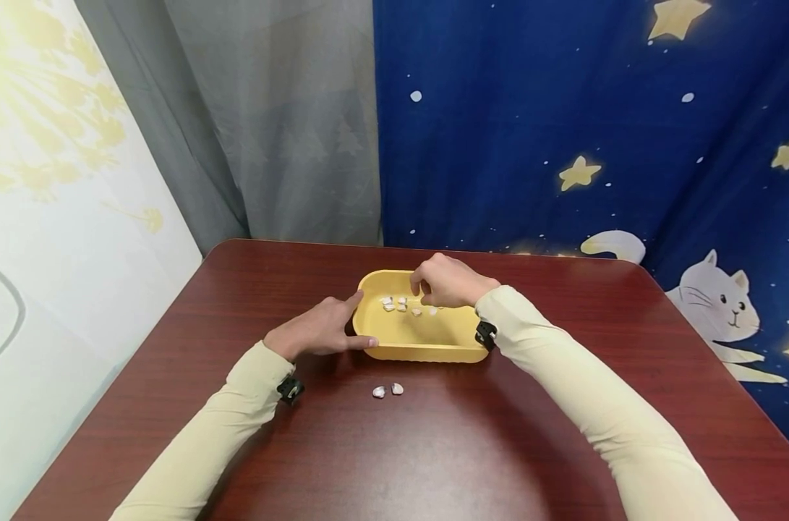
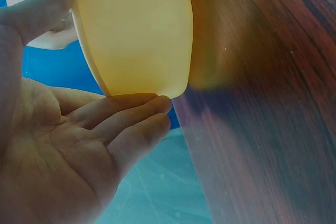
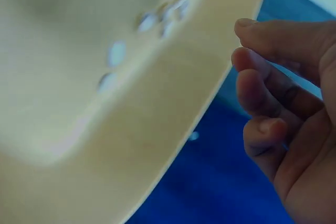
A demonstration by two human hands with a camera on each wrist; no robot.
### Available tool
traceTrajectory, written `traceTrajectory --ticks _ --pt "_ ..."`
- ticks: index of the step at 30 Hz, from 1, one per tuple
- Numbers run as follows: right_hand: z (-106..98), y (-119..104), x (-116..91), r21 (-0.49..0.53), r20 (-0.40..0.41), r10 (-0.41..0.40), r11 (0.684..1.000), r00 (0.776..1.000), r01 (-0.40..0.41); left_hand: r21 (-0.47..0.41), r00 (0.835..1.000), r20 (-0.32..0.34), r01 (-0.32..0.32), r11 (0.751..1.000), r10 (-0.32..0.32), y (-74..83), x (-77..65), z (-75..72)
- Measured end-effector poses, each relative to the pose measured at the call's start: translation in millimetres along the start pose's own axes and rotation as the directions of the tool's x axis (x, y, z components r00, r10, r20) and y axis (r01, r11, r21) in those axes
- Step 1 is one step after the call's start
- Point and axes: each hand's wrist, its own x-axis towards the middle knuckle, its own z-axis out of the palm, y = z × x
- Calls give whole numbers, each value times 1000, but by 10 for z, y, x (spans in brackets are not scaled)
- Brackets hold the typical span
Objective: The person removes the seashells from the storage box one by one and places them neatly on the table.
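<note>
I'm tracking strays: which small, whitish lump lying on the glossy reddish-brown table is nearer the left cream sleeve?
The left lump of the pair; the right lump lies farther from that sleeve.

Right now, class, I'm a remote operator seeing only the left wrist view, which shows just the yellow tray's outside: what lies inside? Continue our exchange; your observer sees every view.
Observer: Several small pale pieces lie in the yellow tray, toward its far side.
Operator: Are any outside it?
Observer: Yes, two loose pieces lie on the table, on the person's side of the tray.
Operator: Is the right hand pinching one?
Observer: In the right wrist view, no piece shows at its fingertips.
</note>
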Motion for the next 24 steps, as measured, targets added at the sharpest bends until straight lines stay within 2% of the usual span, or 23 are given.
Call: traceTrajectory --ticks 7,15,24 --pt "88 199 69 24 37 67 997 997 -68 -9 1000 14 15 1000 -15 9 -4 -11" --pt "189 283 148 24 196 123 991 973 -130 -7 1000 0 6 1000 -6 6 -7 -4" --pt "362 382 161 -64 217 151 988 964 -140 13 1000 -7 7 1000 -7 13 -9 -4"
